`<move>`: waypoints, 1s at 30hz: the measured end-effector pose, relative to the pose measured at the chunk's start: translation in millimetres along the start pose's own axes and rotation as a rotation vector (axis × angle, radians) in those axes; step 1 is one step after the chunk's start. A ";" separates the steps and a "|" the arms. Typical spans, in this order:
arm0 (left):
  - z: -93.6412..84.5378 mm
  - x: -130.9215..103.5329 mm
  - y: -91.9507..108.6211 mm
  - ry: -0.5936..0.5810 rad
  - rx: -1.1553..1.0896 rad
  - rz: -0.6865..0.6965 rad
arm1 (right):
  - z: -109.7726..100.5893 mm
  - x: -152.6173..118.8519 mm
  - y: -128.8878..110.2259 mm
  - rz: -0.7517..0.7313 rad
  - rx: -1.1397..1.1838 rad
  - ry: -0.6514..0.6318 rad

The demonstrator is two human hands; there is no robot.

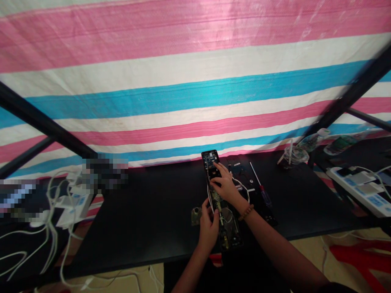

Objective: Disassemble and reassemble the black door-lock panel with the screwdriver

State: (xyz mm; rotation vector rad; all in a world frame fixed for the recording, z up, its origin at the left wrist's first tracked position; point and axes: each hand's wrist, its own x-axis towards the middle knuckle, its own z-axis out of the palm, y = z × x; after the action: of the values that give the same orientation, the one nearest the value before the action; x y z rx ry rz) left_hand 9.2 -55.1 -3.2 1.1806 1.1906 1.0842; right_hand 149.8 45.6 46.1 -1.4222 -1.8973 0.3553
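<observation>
A long, narrow electronic device (pixel 210 158) lies opened up on the black table, with its circuit boards and inner parts bare. My left hand (pixel 208 228) is curled at the device's left side, thumb on its lower inner parts and fingers at the edge beside a white cable. My right hand (pixel 226 186) reaches over the upper half, thumb and fingertips apart and resting on or just above the boards; nothing shows between them. A small metallic part (pixel 196 215) lies left of the left hand. Right of the device lies a screwdriver (pixel 262 190) with a red and dark handle.
Small loose parts (pixel 251 181) lie between device and screwdriver. Clear plastic containers (pixel 295 156) stand at the back right. White power strips (pixel 360 189) with cables sit at both sides. A striped sheet (pixel 195 97) hangs behind the black table (pixel 146 219), between dark frame bars.
</observation>
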 end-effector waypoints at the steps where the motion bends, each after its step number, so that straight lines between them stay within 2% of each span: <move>1: 0.2 0.0 0.0 -0.002 -0.002 0.001 | -0.1 0.0 -0.3 0.001 0.002 0.000; 20: 0.9 0.3 -0.3 -0.009 -0.009 -0.008 | -1.0 -1.7 -2.9 -0.007 -0.038 -0.019; 30: 0.8 -1.8 -1.3 -0.012 0.039 0.041 | 1.1 -3.4 -8.0 -0.008 -0.121 -0.027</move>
State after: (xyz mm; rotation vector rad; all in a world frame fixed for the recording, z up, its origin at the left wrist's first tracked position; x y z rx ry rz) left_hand 9.8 -57.0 -4.3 1.2450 1.1877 1.0865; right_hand 143.7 39.9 48.9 -1.4948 -1.9750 0.2604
